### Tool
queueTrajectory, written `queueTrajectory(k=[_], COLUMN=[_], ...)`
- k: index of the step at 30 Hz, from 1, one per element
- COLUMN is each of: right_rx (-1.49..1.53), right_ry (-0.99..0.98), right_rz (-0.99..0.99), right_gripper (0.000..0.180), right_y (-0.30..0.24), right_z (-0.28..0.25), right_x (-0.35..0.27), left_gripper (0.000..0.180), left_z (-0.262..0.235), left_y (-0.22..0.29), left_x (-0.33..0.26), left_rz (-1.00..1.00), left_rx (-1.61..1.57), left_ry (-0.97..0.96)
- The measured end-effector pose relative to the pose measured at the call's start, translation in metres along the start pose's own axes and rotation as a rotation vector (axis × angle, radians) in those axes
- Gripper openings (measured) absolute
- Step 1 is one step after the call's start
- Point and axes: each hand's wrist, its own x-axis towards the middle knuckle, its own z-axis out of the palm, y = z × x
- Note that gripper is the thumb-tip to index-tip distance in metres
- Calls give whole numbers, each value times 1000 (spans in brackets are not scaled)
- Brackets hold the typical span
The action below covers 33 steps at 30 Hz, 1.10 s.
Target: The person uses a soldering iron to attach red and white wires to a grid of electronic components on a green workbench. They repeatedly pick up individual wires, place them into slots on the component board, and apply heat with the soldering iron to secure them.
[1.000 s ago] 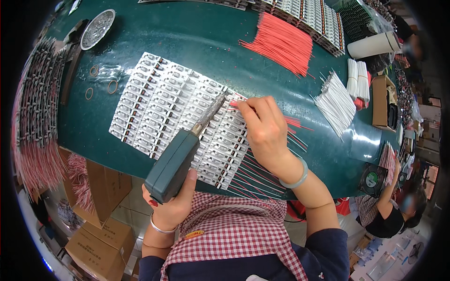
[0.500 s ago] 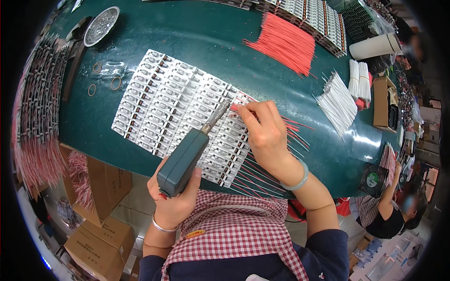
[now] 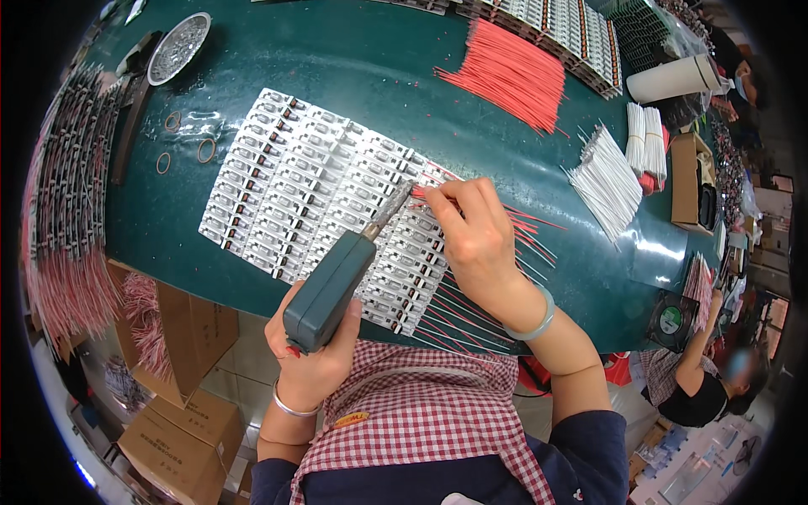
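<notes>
My left hand (image 3: 316, 358) is wrapped around the dark green body of a soldering gun (image 3: 332, 282). Its metal tip reaches up and right to the right part of a panel of small white circuit boards (image 3: 282, 181). My right hand (image 3: 480, 240), fingers pinched, holds a thin red wire (image 3: 418, 193) against the boards close beside that tip. The wire's exact end is too small to make out. Several red and white wires (image 3: 471, 324) stick out from the panel's right edge, passing under my right wrist.
Loose red wires (image 3: 509, 76) and white wires (image 3: 606, 185) lie on the green table (image 3: 362, 80). Stacked panels (image 3: 555, 34) stand at the back, a metal dish (image 3: 179, 49) at far left. Wired strips (image 3: 71, 194) line the left edge. A co-worker (image 3: 703, 370) sits at right.
Both hands, the soldering gun and the panel stay almost in place. My right hand's fingers have shifted very slightly left.
</notes>
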Motion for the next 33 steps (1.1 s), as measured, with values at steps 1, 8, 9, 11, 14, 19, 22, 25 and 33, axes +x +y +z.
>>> queueTrajectory(k=[1, 8, 9, 11, 14, 19, 22, 25, 33], right_rx=[0, -6, -7, 0, 22, 53, 42, 28, 24], right_ry=[1, -13, -11, -2, 23, 36, 27, 20, 12], right_rz=[1, 6, 3, -5, -19, -18, -7, -12, -15], right_gripper=[32, 33, 33, 33, 34, 34, 33, 33, 33], right_y=[0, -1, -1, -1, -2, -7, -8, -8, -9], right_z=[0, -1, -1, -2, -6, -4, 0, -1, 0], right_x=[0, 0, 0, 0, 0, -7, -8, -8, -8], left_gripper=[18, 20, 20, 20, 21, 21, 20, 19, 16], left_z=[0, -2, -2, -2, -2, -3, -4, -3, -3], left_y=[0, -1, -2, -3, -4, -3, -2, -1, -3], left_x=[0, -10, -11, -12, -12, -13, -13, -13, -13], left_rz=[5, -19, -10, 3, 7, -9, 8, -21, -20], left_rx=[-7, -1, 6, 1, -24, -34, -20, -55, -48], left_ry=[3, 102, 109, 121, 126, 103, 71, 73, 42])
